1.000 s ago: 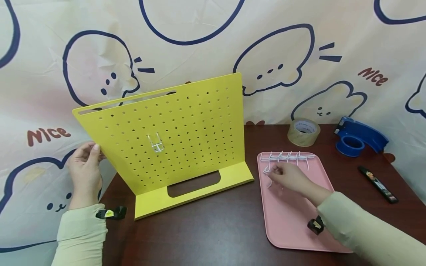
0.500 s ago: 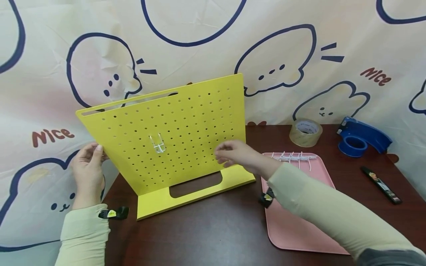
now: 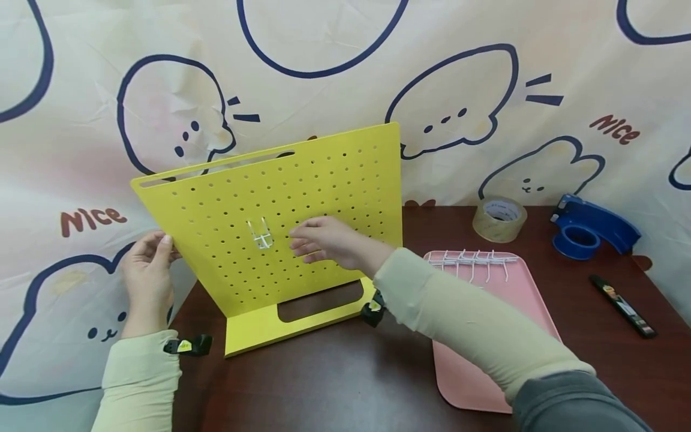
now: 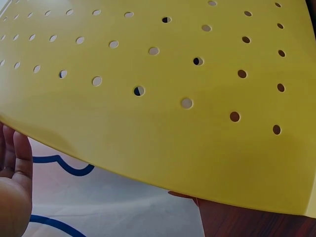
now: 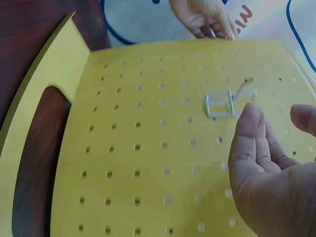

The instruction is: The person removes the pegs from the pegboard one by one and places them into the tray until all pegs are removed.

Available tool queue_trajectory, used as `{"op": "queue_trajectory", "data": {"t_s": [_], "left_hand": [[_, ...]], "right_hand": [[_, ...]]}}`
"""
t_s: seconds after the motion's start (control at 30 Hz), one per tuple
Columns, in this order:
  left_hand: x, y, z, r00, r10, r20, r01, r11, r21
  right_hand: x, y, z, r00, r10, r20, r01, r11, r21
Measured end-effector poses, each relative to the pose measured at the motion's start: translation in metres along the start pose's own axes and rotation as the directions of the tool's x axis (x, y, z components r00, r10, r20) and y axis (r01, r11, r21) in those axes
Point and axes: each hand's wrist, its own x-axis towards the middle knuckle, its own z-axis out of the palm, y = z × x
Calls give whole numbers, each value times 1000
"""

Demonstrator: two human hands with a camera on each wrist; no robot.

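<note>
A yellow pegboard stands upright on its base, leaning back a little. My left hand grips its left edge, thumb at the front face; in the left wrist view several fingers show at that edge. One white two-pronged wire hook is mounted left of the board's middle. Just to the right of this hook hovers my right hand. In the right wrist view its fingers are loosely bent and its thumb stands apart, with nothing between them, the fingertips close to the hook's prongs.
A pink tray right of the board bears several white wire hooks along its far end. Behind it stand a roll of clear tape and a blue tape dispenser. A dark slim pack lies at the right. Patterned cloth hangs behind.
My right hand has left the hooks on the tray and moved left across the board to the mounted hook. My left hand keeps its hold on the board's edge.
</note>
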Motion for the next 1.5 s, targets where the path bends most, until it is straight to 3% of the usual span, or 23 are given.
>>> {"op": "queue_trajectory", "data": {"t_s": [0.33, 0.63, 0.83, 1.07, 1.3, 1.5], "left_hand": [[-3, 1, -4, 1000, 8, -4, -7, 1000, 17], [-2, 2, 2, 1000, -10, 13, 10, 1000, 25], [-2, 0, 3, 1000, 8, 25, -9, 1000, 23], [-1, -1, 0, 1000, 0, -5, 0, 1000, 6], [-3, -3, -1, 1000, -26, -5, 26, 999, 22], [-1, -2, -1, 999, -36, -2, 36, 999, 25]], "right_hand": [[23, 2, 35, 999, 37, -11, -36, 996, 83], [29, 7, 43, 998, 57, -35, -48, 977, 209], [21, 8, 40, 997, 75, -3, -73, 979, 188], [3, 14, 17, 999, 26, 27, -29, 994, 108], [-18, 25, -28, 998, 40, -56, -35, 995, 96], [-46, 31, -67, 991, 22, -132, -20, 1000, 22]]}}
